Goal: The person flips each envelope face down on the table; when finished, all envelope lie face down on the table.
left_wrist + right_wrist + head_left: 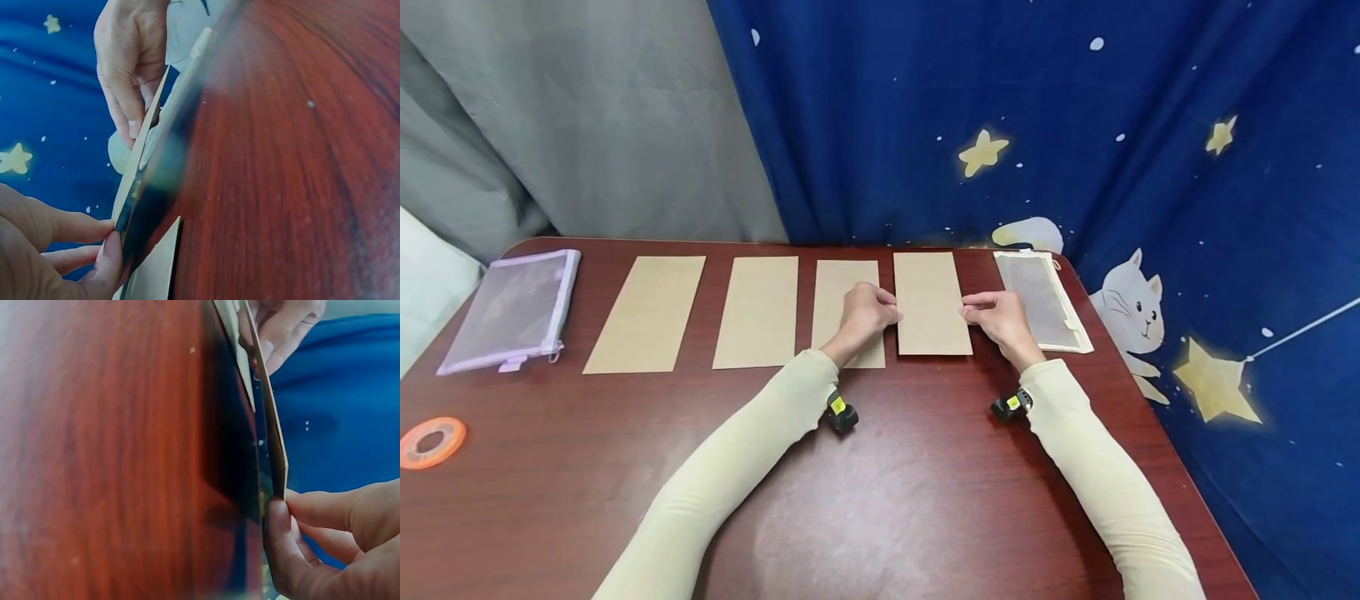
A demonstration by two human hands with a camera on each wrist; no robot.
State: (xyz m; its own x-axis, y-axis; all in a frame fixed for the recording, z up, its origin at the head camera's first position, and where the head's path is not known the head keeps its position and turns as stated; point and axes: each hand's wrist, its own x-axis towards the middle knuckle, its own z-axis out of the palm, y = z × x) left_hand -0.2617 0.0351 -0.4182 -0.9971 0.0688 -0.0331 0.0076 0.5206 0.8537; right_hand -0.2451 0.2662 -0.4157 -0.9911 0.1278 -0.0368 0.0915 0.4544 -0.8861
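In the head view, a flat brown kraft-paper rectangle [933,304] is held by its two long edges. My left hand [867,313] pinches its left edge between thumb and fingers, and my right hand [998,320] pinches the right edge. Both wrist views show the thin kraft-paper rectangle [139,164] edge-on, raised off the table with a dark shadow beneath. Whether it is a card, an envelope or a thin booklet I cannot tell. Partly behind my left hand and forearm lies another kraft rectangle [835,287] flat on the table.
Two more kraft rectangles [757,310] lie in the row further left. A lilac-edged mesh zip pouch [512,304] is at the far left, a cream-edged mesh pouch [1037,300] at the right table edge. An orange ring [454,433] lies front left. Curtains hang behind the table.
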